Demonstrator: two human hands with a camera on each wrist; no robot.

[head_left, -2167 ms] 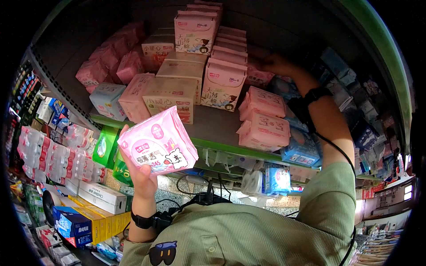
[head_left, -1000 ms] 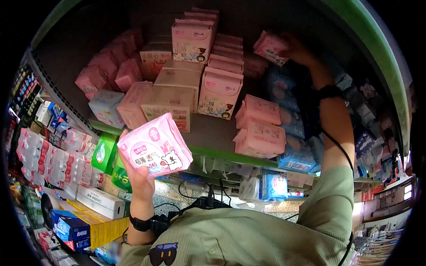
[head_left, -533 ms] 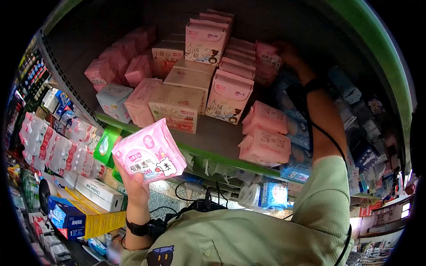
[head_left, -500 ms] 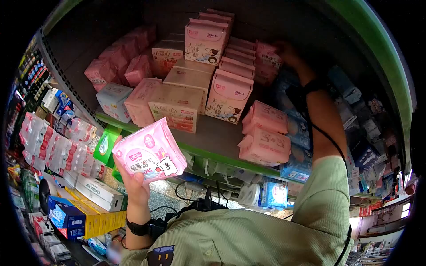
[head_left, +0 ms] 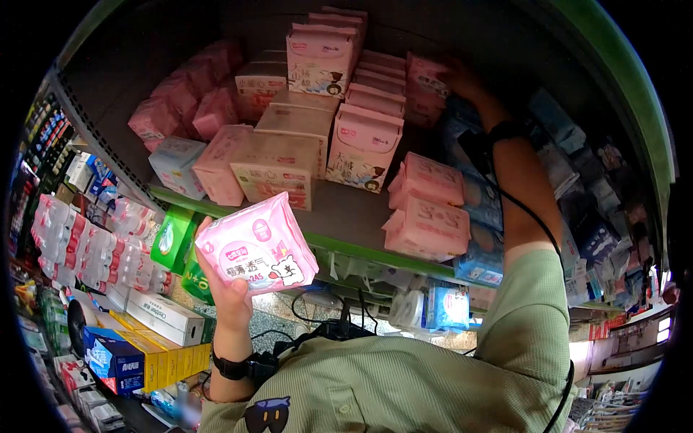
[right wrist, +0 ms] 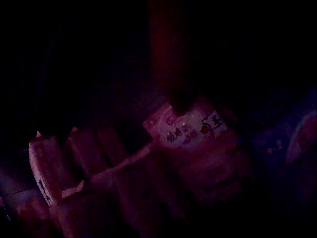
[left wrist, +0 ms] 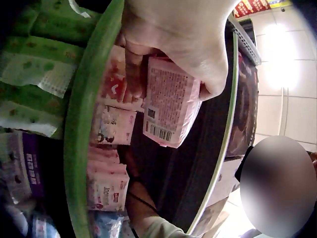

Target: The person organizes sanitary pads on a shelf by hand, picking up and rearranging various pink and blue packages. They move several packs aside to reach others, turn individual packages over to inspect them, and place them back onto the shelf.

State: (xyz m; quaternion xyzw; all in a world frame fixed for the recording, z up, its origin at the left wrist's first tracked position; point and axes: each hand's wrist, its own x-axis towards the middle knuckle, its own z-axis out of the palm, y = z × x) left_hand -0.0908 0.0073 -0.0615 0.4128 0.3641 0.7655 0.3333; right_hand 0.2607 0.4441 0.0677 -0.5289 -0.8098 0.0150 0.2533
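My left hand [head_left: 233, 302] holds up a pink pack of sanitary pads [head_left: 256, 249] in front of the shelf, thumb on its printed front. The left wrist view shows that pack's barcoded side [left wrist: 171, 101] under the fingers. Deep in the shelf, my right hand [head_left: 465, 83] grips the right edge of a second pink pack of sanitary pads [head_left: 426, 76]. This one stands on top of another pink pack, beside a row of pink boxes [head_left: 364, 148]. The right wrist view is very dark, but the second pack's cartoon print [right wrist: 185, 130] shows there.
Beige boxes [head_left: 274, 169] and more pink packs [head_left: 155, 119] fill the shelf's left part. Two pink packs [head_left: 427, 225] and blue packs [head_left: 480, 260] stand by the green front edge [head_left: 354, 244]. Bottled drinks [head_left: 94, 245] and cartons [head_left: 162, 317] are lower left.
My right hand has brought the second pink pack from mid-air down onto the stack at the back and stays at it. The left hand still holds its pack; the view has shifted slightly.
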